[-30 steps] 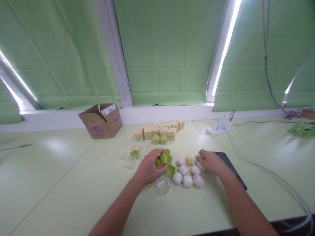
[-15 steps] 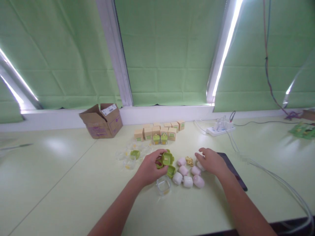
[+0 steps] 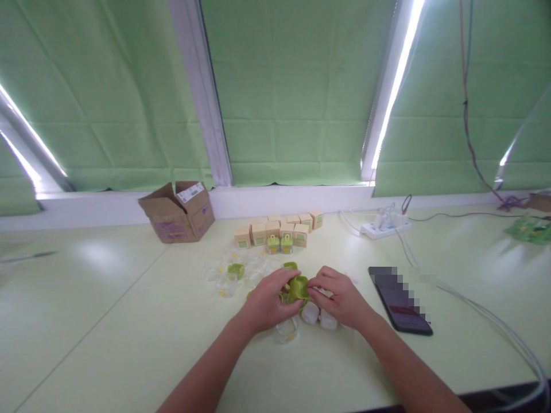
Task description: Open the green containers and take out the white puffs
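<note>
L hand point(image 3: 267, 303) & R hand point(image 3: 339, 297) are together at table centre, both pinching one green lid point(image 3: 298, 287) between them: L fingers on its 9 o'clock side, R fingertips on its 3 o'clock side. Lid is held just above the table point(image 3: 107, 321), tilted. Under the hands, at 6 o'clock of the lid: a clear cup point(image 3: 286, 330), and white-pink blocks point(image 3: 319, 316) partly hidden by the R hand. Another green lid point(image 3: 236, 269) lies at 10 o'clock among clear cups, near the L hand. Small tan boxes point(image 3: 278, 227) sit in a cluster at 12 o'clock, w/ two green-topped jars point(image 3: 279, 244) just in front of them. Open carton point(image 3: 177, 211) at 10 o'clock, well apart. Phone point(image 3: 399, 298) at 3 o'clock, near the R wrist, not touching. Power strip point(image 3: 384, 227) w/ cables at 1 o'clock.
</note>
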`<state>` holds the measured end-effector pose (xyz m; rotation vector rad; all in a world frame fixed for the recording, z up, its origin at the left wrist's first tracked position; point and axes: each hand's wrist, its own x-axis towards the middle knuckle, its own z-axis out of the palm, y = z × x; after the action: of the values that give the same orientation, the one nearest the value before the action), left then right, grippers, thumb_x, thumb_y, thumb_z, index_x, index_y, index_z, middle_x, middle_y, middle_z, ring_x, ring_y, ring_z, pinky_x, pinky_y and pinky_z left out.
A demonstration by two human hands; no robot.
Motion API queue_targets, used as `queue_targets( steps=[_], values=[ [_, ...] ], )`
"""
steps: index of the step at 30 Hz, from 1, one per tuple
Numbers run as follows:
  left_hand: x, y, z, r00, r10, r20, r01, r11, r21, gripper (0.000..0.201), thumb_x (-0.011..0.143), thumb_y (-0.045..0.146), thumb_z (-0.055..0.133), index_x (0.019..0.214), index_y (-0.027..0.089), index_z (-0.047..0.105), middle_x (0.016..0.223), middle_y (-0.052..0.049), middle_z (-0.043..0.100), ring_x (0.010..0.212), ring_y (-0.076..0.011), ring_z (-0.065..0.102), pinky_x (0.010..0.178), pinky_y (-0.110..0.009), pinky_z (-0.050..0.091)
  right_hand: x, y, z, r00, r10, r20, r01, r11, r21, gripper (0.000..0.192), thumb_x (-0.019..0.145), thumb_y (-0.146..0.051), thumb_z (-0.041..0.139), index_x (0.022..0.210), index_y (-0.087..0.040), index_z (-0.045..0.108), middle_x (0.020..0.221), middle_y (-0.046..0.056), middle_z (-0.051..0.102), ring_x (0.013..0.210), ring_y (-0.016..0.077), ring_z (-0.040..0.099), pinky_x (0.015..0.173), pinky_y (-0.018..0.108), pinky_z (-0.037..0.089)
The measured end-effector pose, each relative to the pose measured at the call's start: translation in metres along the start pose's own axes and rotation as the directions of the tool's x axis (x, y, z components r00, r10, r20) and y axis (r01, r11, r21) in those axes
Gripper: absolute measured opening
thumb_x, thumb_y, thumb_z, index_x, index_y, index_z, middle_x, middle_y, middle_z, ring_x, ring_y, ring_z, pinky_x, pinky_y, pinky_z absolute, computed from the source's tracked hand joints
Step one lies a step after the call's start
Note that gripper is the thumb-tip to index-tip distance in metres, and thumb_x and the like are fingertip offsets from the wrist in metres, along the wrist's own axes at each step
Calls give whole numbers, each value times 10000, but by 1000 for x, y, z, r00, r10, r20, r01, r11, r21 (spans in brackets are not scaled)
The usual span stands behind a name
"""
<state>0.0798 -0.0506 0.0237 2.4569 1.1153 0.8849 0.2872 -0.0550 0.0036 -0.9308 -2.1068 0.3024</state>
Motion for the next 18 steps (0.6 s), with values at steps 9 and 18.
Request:
queue_targets(
  steps=[9,18],
  values=[
    [-3,4,6,991,99,89,-103,994,47,475,700,211,674,1157,215,546,1120,-75,621,1029,-228,573,907,-351,459,-1,4,6,997,-12,70,16,998,-55,95,813,-204,612,726,-194,650,725,0,501,677,119,508,609,228,408],
    [-5,1,11,988,116,107,-122,991,59,503,697,223,681,1177,235,531,1111,-71,626,1011,-225,582,889,-334,467,-2,10,11,987,-77,143,102,979,-177,119,806,-146,598,701,-190,632,711,-1,511,673,119,495,599,223,361]
  ],
)
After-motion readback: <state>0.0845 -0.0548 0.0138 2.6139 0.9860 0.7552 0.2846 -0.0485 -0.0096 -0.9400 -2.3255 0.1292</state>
